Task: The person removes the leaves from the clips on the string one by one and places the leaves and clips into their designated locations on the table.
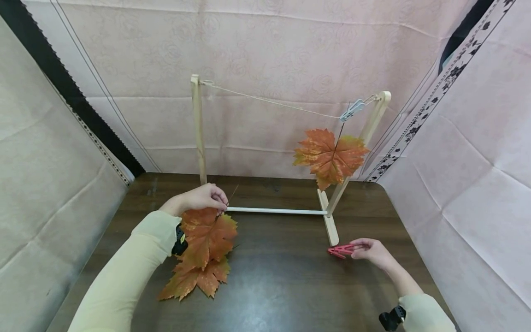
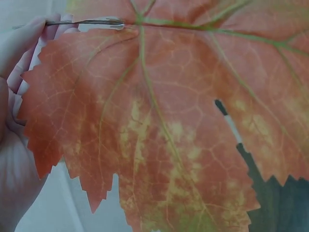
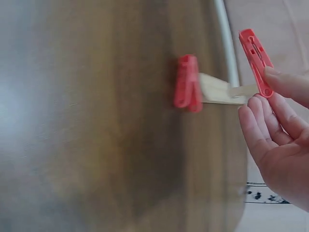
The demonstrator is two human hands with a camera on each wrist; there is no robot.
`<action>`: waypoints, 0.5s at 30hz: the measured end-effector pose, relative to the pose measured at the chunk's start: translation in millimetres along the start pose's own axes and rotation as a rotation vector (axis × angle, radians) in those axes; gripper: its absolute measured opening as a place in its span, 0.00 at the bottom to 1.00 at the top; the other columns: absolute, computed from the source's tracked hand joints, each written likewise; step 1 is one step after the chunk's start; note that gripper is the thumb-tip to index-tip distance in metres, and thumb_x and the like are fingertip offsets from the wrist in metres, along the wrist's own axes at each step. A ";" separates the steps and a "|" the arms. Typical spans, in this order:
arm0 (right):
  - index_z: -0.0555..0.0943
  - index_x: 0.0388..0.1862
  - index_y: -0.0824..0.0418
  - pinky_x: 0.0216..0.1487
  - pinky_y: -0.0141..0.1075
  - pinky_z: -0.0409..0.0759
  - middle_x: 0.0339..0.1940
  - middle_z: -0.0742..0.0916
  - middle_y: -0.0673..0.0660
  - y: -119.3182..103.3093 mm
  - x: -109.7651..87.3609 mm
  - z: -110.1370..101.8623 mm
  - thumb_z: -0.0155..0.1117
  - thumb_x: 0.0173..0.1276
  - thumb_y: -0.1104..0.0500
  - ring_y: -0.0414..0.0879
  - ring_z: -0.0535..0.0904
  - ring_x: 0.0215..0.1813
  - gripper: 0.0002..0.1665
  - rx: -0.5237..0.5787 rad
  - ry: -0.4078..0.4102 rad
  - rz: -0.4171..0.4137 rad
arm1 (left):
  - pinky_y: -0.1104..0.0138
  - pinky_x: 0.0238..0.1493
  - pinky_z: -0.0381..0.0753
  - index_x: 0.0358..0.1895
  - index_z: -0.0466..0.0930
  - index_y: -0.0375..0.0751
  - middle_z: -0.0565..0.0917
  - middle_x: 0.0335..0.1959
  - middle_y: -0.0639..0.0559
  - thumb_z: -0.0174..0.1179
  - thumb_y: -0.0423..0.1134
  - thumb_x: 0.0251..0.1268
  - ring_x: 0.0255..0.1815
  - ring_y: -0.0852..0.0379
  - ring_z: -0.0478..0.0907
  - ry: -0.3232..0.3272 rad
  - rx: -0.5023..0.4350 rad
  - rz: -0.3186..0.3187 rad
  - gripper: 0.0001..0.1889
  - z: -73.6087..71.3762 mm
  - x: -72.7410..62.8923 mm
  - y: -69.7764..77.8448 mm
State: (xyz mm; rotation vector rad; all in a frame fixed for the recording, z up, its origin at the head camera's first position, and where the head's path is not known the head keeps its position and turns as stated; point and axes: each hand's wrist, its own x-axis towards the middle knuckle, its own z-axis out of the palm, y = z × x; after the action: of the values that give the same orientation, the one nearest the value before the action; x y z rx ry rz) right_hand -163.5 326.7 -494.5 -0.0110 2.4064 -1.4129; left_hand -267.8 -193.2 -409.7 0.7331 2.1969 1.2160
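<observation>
My left hand (image 1: 207, 197) pinches the thin stem of an orange maple leaf (image 1: 209, 235), which hangs below the fingers. Its veined face fills most of the left wrist view, with the stem (image 2: 87, 22) between thumb and fingers. Beneath it, a second orange maple leaf (image 1: 199, 279) lies on the table. My right hand (image 1: 371, 252) pinches a red clothespin (image 3: 256, 63) between thumb and fingers, above the table at the right. Another red clothespin (image 3: 187, 82) rests on the tabletop by the foot of the wooden stand.
A wooden stand with a left post (image 1: 199, 133), a right post (image 1: 375, 117) and a white crossbar (image 1: 278, 211) carries a string (image 1: 269, 100). Near its right end, a light blue clothespin (image 1: 351, 110) holds up a maple leaf (image 1: 332, 157). Pale cloth surrounds the brown table (image 1: 269, 286).
</observation>
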 end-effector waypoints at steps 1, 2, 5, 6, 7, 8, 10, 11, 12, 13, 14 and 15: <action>0.71 0.53 0.82 0.39 0.29 0.79 0.40 0.85 0.62 3.1 -0.6 1.7 0.67 0.56 0.67 0.35 0.80 0.36 0.28 -0.008 -0.003 0.007 | 0.69 0.37 0.80 0.37 0.79 0.26 0.85 0.28 0.44 0.59 0.31 0.62 0.28 0.60 0.80 -0.011 0.000 -0.006 0.08 0.7 -0.7 -2.1; 0.72 0.52 0.81 0.39 0.29 0.79 0.40 0.85 0.62 5.9 -1.2 3.6 0.67 0.56 0.66 0.35 0.79 0.36 0.28 -0.019 0.001 0.019 | 0.70 0.37 0.80 0.37 0.79 0.26 0.85 0.28 0.43 0.59 0.31 0.61 0.27 0.61 0.80 -0.022 -0.001 -0.014 0.08 1.3 -1.3 -4.7; 0.74 0.50 0.79 0.38 0.30 0.79 0.39 0.85 0.61 13.0 -1.6 8.7 0.68 0.54 0.67 0.37 0.80 0.36 0.27 -0.043 0.018 0.046 | 0.69 0.34 0.80 0.38 0.78 0.24 0.85 0.29 0.42 0.59 0.30 0.61 0.27 0.61 0.80 -0.060 -0.013 -0.034 0.09 4.2 -2.8 -13.1; 0.74 0.50 0.79 0.38 0.30 0.80 0.38 0.86 0.61 15.3 -1.4 10.4 0.68 0.53 0.67 0.38 0.80 0.36 0.26 -0.049 0.027 0.052 | 0.69 0.34 0.81 0.38 0.78 0.24 0.85 0.29 0.41 0.59 0.30 0.61 0.27 0.61 0.79 -0.072 -0.022 -0.043 0.08 5.5 -3.1 -16.5; 0.75 0.49 0.79 0.37 0.30 0.80 0.38 0.86 0.61 17.5 -1.2 12.1 0.68 0.52 0.67 0.38 0.80 0.36 0.26 -0.057 0.034 0.059 | 0.69 0.34 0.81 0.38 0.78 0.24 0.84 0.29 0.40 0.59 0.29 0.61 0.27 0.61 0.79 -0.086 -0.025 -0.043 0.08 7.0 -3.2 -20.2; 0.75 0.49 0.78 0.37 0.31 0.80 0.38 0.86 0.61 19.4 -1.2 13.7 0.69 0.52 0.67 0.39 0.80 0.36 0.25 -0.071 0.039 0.066 | 0.69 0.34 0.81 0.38 0.78 0.24 0.84 0.29 0.39 0.58 0.29 0.61 0.27 0.61 0.79 -0.098 -0.029 -0.046 0.08 8.7 -3.3 -24.1; 0.76 0.48 0.77 0.36 0.32 0.80 0.37 0.86 0.61 23.0 -1.0 16.8 0.69 0.52 0.68 0.41 0.80 0.35 0.24 -0.091 0.053 0.087 | 0.69 0.34 0.80 0.38 0.78 0.24 0.84 0.29 0.39 0.58 0.29 0.61 0.27 0.61 0.79 -0.119 -0.036 -0.058 0.08 12.5 -3.4 -31.4; 0.76 0.47 0.77 0.36 0.33 0.80 0.36 0.85 0.61 24.7 -0.6 18.1 0.69 0.51 0.68 0.41 0.80 0.34 0.24 -0.100 0.058 0.096 | 0.69 0.34 0.80 0.38 0.79 0.25 0.84 0.29 0.39 0.58 0.29 0.61 0.27 0.61 0.79 -0.128 -0.041 -0.067 0.07 14.3 -3.6 -34.9; 0.76 0.47 0.77 0.36 0.34 0.80 0.36 0.85 0.61 25.8 -0.5 19.2 0.69 0.51 0.68 0.42 0.80 0.34 0.24 -0.109 0.062 0.104 | 0.69 0.34 0.80 0.38 0.79 0.24 0.84 0.29 0.40 0.58 0.29 0.61 0.27 0.61 0.79 -0.134 -0.045 -0.077 0.08 16.2 -3.8 -38.5; 0.77 0.47 0.76 0.36 0.35 0.80 0.35 0.85 0.61 27.1 -0.3 20.1 0.69 0.51 0.69 0.42 0.79 0.34 0.23 -0.121 0.065 0.111 | 0.68 0.34 0.81 0.38 0.79 0.24 0.84 0.28 0.41 0.58 0.29 0.61 0.27 0.61 0.79 -0.141 -0.049 -0.084 0.08 18.1 -4.0 -41.6; 0.77 0.47 0.76 0.36 0.36 0.80 0.35 0.84 0.61 27.9 -0.2 21.1 0.69 0.50 0.69 0.43 0.79 0.34 0.23 -0.127 0.068 0.118 | 0.68 0.34 0.81 0.38 0.79 0.25 0.84 0.28 0.42 0.58 0.29 0.62 0.27 0.61 0.79 -0.144 -0.055 -0.095 0.08 19.9 -4.0 -44.6; 0.77 0.46 0.75 0.36 0.36 0.79 0.35 0.84 0.61 28.8 0.0 22.1 0.70 0.50 0.69 0.43 0.79 0.33 0.23 -0.133 0.075 0.130 | 0.67 0.35 0.81 0.39 0.78 0.24 0.84 0.28 0.43 0.58 0.29 0.62 0.28 0.61 0.79 -0.147 -0.061 -0.100 0.08 21.6 -4.0 -47.7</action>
State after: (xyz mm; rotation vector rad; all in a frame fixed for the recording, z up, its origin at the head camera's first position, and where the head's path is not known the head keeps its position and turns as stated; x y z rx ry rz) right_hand -152.1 322.6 -528.7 0.1654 2.5083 -1.2154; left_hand -260.3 -204.7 -460.5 0.6577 2.0430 1.1370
